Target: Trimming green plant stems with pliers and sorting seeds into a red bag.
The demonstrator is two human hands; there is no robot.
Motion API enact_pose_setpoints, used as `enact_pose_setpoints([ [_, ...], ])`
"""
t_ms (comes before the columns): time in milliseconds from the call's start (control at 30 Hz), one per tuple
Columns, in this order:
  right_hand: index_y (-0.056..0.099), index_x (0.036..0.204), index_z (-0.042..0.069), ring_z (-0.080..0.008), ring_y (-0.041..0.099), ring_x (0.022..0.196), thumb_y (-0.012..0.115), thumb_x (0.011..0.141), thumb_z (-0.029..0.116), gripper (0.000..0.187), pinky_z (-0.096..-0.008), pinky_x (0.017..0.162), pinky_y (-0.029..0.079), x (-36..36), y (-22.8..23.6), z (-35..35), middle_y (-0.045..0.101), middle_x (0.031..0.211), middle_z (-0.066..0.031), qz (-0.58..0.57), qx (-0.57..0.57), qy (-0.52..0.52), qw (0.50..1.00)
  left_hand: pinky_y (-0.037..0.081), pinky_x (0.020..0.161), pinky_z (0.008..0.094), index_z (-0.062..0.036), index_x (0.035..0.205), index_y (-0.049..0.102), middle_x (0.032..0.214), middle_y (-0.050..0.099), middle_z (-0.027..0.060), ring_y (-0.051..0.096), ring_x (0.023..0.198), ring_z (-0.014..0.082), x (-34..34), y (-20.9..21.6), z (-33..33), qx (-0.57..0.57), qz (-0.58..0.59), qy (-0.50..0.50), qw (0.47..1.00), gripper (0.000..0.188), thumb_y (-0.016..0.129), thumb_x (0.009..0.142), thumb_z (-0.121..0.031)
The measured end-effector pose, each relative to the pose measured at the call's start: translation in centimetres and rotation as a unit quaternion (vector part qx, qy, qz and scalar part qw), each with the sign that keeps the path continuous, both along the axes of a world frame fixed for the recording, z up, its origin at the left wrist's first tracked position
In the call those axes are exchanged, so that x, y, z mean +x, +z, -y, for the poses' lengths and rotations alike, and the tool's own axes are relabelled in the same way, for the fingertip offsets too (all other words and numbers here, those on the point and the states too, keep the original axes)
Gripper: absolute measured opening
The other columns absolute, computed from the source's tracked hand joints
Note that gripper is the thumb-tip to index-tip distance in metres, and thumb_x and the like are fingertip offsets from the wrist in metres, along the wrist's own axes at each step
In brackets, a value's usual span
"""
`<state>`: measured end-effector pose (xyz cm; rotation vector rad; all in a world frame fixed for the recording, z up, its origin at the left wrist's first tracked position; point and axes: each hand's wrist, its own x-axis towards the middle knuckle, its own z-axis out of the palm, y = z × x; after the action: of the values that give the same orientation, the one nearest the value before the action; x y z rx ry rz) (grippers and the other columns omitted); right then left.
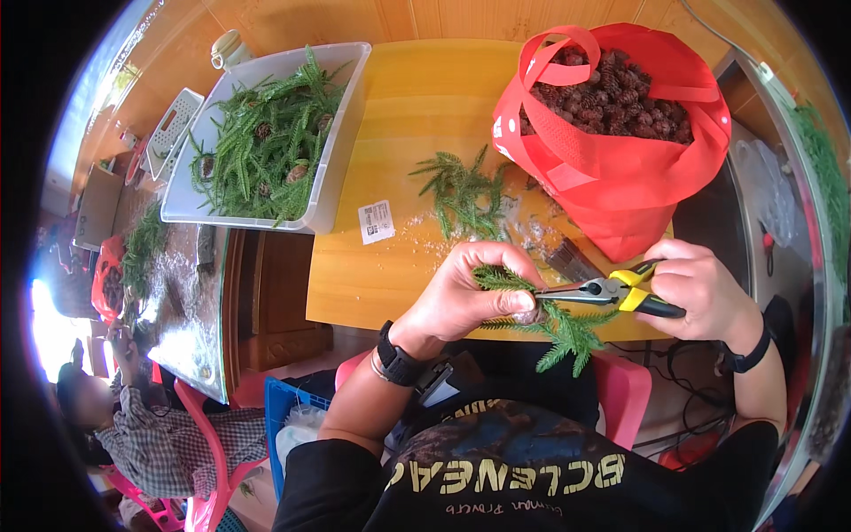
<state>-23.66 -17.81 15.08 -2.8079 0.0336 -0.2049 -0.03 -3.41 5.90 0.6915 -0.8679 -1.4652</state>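
My left hand (pixel 461 288) pinches a green artificial pine sprig (pixel 572 337) above the table's front edge. The sprig's needles stick out on both sides of the fingers. Closed around the yellow-and-black handles of long-nose pliers (pixel 607 291) is my right hand (pixel 700 288). The plier jaws point left and reach the sprig beside my left thumb; what lies between their tips is too small to make out. A small brownish lump shows under the thumb tip, partly hidden. Farther back, loose pine sprigs (pixel 463 195) lie on the yellow table (pixel 425 97).
A clear plastic bin (pixel 353 115) of sprigs and some cones stands back left. At back right, a red bag (pixel 612 208) holds many pine cones (pixel 612 97). A white label (pixel 376 222) and a brush-like dark block (pixel 572 262) lie between. A person (pixel 151 434) sits at far left.
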Motion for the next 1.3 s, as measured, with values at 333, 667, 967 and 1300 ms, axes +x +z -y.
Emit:
enact_pose_setpoints([
  [333, 0.051, 0.062, 0.001, -0.0334, 0.060, 0.076, 0.076, 0.060, 0.012, 0.027, -0.0382, 0.062, 0.048, 0.1, -0.7, -0.1, 0.052, 0.062, -0.0109, 0.009, 0.058, -0.011, 0.998, 0.048, 0.062, 0.0270, -0.0002, 0.084, 0.059, 0.082, 0.060, 0.0111, 0.057, 0.072, 0.0163, -0.1, 0.2, 0.1, -0.014, -0.012, 0.018, 1.000, 0.025, 0.076, 0.074, -0.015],
  [667, 0.063, 0.078, -0.001, -0.0319, 0.064, 0.084, 0.067, 0.069, 0.016, 0.020, -0.0331, 0.071, 0.049, -0.4, -1.6, -0.4, 0.065, 0.090, -0.0158, -0.022, 0.216, -0.077, 0.973, 0.046, 0.079, 0.0308, 0.0001, 0.098, 0.057, 0.097, 0.059, 0.0107, 0.058, 0.089, 0.0183, 0.2, 0.3, -0.4, 0.008, 0.019, 0.016, 1.000, 0.034, 0.076, 0.073, -0.014],
  [967, 0.064, 0.095, -0.004, -0.0226, 0.058, 0.087, 0.069, 0.077, 0.034, 0.042, -0.0329, 0.076, 0.044, 2.2, -2.5, -2.8, 0.062, 0.092, -0.0112, 0.140, 0.247, -0.159, 0.946, 0.045, 0.086, 0.0314, -0.0014, 0.104, 0.053, 0.102, 0.058, 0.0082, 0.058, 0.095, 0.0165, -0.3, -0.5, -0.2, 0.019, -0.025, 0.038, 0.999, 0.032, 0.070, 0.078, -0.005],
  [1300, 0.060, 0.089, -0.005, -0.0083, 0.047, 0.064, 0.071, 0.073, 0.003, 0.021, -0.0229, 0.057, 0.038, 5.1, -3.7, -4.8, 0.059, 0.085, -0.0057, 0.176, 0.281, -0.210, 0.920, 0.046, 0.083, 0.0226, -0.0037, 0.106, 0.052, 0.100, 0.058, 0.0012, 0.056, 0.093, 0.0074, -1.0, -0.2, 0.0, -0.031, 0.089, 0.141, 0.986, 0.030, 0.068, 0.081, -0.001],
])
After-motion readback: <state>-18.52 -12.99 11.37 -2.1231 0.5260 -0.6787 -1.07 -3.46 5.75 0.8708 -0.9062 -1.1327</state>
